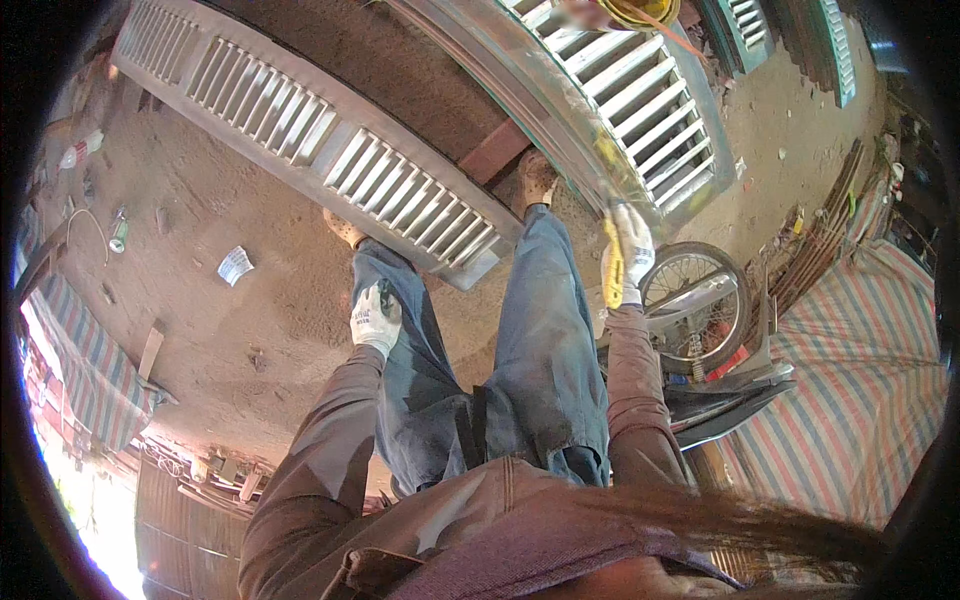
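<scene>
My left hand (377,317), in a white glove, rests against my left thigh with its fingers lying on the jeans; nothing shows in it. My right hand (632,248), also gloved, is closed around a slim yellow-handled tool (613,265) whose exact kind I cannot make out. It hovers by the near end of a louvred metal panel stack (560,110) with green edges and pale slats. Between my feet and out to the far left lies a long grey louvred panel (320,160), apart from both hands.
A motorcycle wheel (697,305) stands close by my right forearm. Striped tarpaulin (840,370) covers things at the right. A yellow round container (640,12) sits on the panel stack. More louvred panels (745,35) stand at far right. A paper scrap (235,266) lies on the dirt floor.
</scene>
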{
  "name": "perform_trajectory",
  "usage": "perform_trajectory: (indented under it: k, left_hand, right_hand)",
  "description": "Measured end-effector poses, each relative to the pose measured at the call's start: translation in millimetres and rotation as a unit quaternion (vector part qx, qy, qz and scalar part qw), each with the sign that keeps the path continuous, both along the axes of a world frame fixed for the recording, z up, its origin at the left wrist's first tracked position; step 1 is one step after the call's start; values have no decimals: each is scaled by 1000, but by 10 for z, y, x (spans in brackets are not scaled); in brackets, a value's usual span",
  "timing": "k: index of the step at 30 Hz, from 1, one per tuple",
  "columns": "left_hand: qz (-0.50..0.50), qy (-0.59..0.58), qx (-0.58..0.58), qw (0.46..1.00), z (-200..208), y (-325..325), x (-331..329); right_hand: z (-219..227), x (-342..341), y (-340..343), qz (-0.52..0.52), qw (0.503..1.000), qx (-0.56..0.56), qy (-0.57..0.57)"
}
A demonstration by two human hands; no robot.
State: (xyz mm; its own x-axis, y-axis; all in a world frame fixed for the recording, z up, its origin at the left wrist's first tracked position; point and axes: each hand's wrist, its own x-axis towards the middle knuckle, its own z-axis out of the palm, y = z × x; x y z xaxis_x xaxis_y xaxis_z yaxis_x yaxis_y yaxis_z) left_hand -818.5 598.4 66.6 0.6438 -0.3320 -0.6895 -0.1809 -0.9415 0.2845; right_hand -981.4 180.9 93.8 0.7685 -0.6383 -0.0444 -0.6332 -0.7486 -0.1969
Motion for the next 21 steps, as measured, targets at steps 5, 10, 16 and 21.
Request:
perform_trajectory:
  k: [5,10,16,21]
  left_hand:
    - [3,-22,-17,1000,-10,41,-34]
    - [-12,-5,-1,1000,-16,-15,-41]
    - [-16,8,18,1000,-31,-40,-39]
    - [-24,7,24,999,-69,-48,-40]
  right_hand:
    - [-84,-79,-194,-80,997,-2,-2]
    - [-59,-425,-95,27,999,40,15]
    - [24,-572,-130,-158,982,46,-93]
    - [170,-665,49,-80,991,105,-24]
